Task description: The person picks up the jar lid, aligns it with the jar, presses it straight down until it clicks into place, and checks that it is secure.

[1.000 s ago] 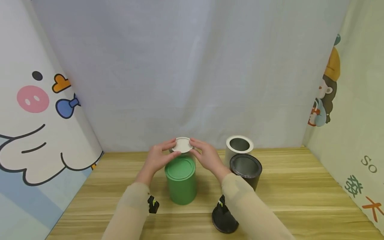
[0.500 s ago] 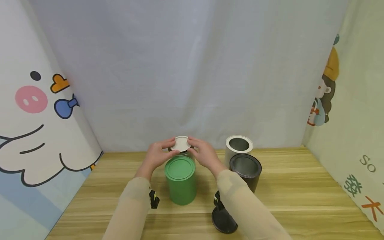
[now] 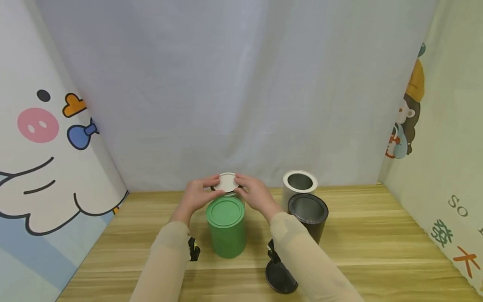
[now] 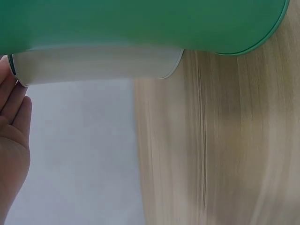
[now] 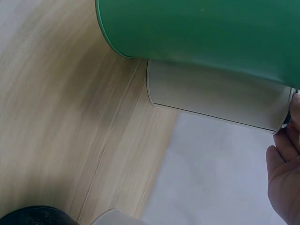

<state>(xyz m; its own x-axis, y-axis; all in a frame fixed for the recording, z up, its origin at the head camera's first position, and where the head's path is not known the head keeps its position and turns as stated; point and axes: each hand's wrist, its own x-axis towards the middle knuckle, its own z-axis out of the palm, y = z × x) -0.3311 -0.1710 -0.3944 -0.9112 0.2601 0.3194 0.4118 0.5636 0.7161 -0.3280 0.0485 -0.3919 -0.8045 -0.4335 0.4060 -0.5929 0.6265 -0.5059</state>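
Note:
My left hand [image 3: 197, 195] and right hand [image 3: 258, 194] pinch opposite edges of a round white lid [image 3: 227, 183], thumbs on the near side. It lies over the mouth of a white can [image 5: 215, 93], with a thin dark gap at the near rim. Whether it is seated cannot be told. A lidded green can [image 3: 228, 237] stands just in front and hides most of the white can in the head view. In the left wrist view, the left fingers [image 4: 19, 105] are by the white can's [image 4: 98, 63] rim; the right wrist view shows the right fingers [image 5: 286, 145] likewise.
On the right stand an open white can [image 3: 288, 195] and, before it, a black can [image 3: 317, 228]. A black round lid [image 3: 280, 277] lies flat on the wooden table [image 3: 377, 251], partly under the right sleeve [image 3: 309, 256]. A grey curtain [image 3: 241, 84] hangs behind.
The white lid shows a wider dark gap at its near side half a second ago; now that gap is narrower. Both hands have shifted slightly left since one second ago, keeping hold of the lid.

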